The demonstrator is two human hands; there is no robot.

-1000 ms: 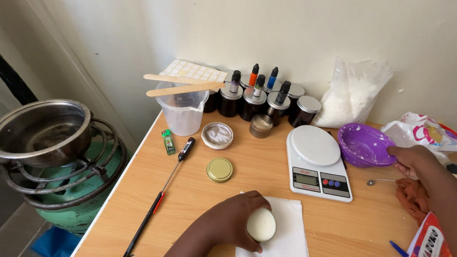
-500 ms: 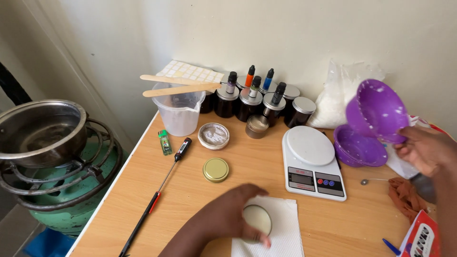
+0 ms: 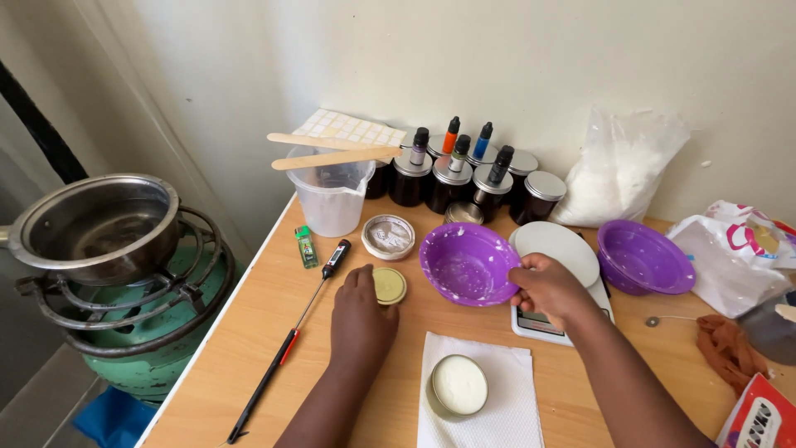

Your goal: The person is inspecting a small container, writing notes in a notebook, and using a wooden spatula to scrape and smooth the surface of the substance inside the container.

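Observation:
My right hand (image 3: 549, 288) grips the rim of a purple bowl (image 3: 467, 264) streaked with white residue and holds it over the wooden table, left of the white kitchen scale (image 3: 557, 249). My left hand (image 3: 360, 315) rests on the table with its fingertips at a gold jar lid (image 3: 389, 284). Below both hands, a round tin of white wax (image 3: 458, 385) sits on a white paper towel (image 3: 479, 406). A second purple bowl (image 3: 643, 257) stands right of the scale.
Dark jars (image 3: 452, 184) with dropper bottles line the wall. A clear plastic jug (image 3: 330, 195) carries two wooden sticks. A probe thermometer (image 3: 288, 342), green lighter (image 3: 306, 246), open tin (image 3: 388, 236), bag of white flakes (image 3: 618, 170) and metal pot (image 3: 95, 224) on a gas burner surround them.
My right hand lifted the top purple bowl off the stack and carried it left in front of the scale. My left hand let go of the wax tin and moved to the gold lid.

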